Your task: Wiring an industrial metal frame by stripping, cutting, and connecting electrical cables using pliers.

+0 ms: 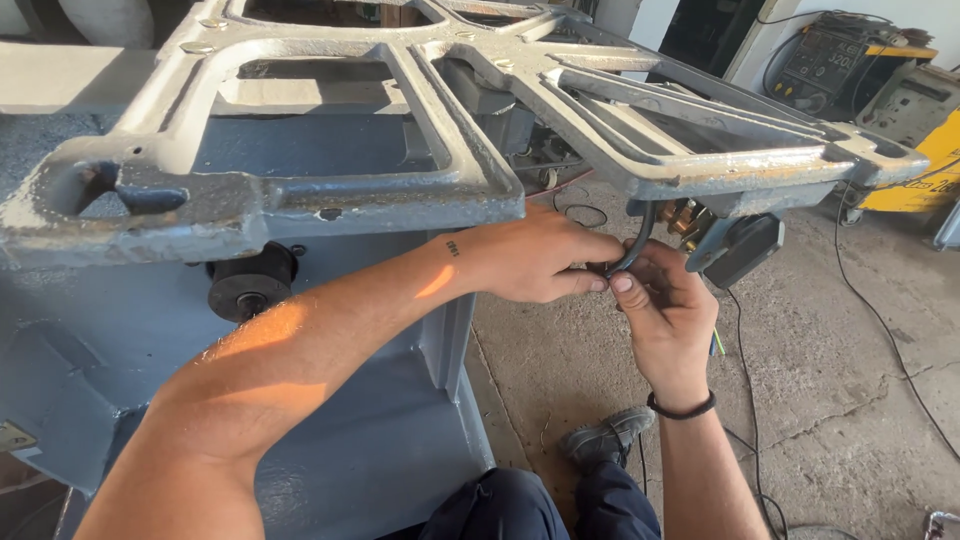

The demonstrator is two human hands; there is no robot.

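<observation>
My left hand [535,262] and my right hand [662,305] meet just under the front edge of a grey cast-metal frame [400,180]. Both pinch a black cable [630,255] that curves down from beneath the frame. The cable leads up toward a black switch box [745,248] hanging under the frame's right corner, with brass-coloured parts [688,218] beside it. A black band sits on my right wrist.
The frame tops a grey-painted machine body [350,420] with a black round knob [248,285] on its side. Thin cables trail over the cracked concrete floor [820,380]. A welding unit [825,60] and a yellow object [925,165] stand at the back right. My shoe [605,440] is below.
</observation>
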